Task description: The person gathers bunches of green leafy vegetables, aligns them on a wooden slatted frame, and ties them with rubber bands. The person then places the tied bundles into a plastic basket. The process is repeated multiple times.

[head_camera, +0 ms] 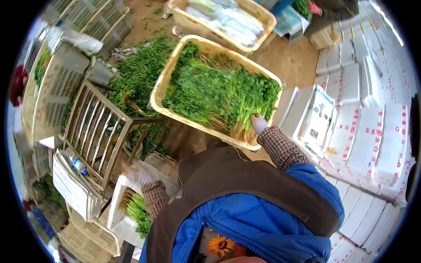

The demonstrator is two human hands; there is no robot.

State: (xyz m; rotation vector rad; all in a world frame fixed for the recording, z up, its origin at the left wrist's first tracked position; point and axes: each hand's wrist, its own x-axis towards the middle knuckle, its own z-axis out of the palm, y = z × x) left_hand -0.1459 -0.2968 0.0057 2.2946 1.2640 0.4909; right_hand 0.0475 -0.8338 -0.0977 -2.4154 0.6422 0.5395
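Observation:
A cream plastic crate (215,133) stands before me, heaped with leafy coriander (210,87) whose pale roots (241,133) lie partly towards its near rim. My gloved right hand (258,123) reaches over the crate's near right corner, its fingers curled around coriander stems. Off to the left, my gloved left hand (139,173) is motion-blurred, fingers spread and nothing seen in them. It hovers by a white foam box (115,197). Inside that box lies a rooted green bunch (136,208) on printed paper, partly hidden by my sleeve.
A metal-framed rack (98,128) stands left, beside stacked newspapers (74,187) and a water bottle (79,166). Loose greens (141,72) cover the floor behind it. Another crate (223,21) holds plastic-wrapped goods. White foam boxes (365,131) are stacked right. A person's gloved hand (314,8) touches greens at the top.

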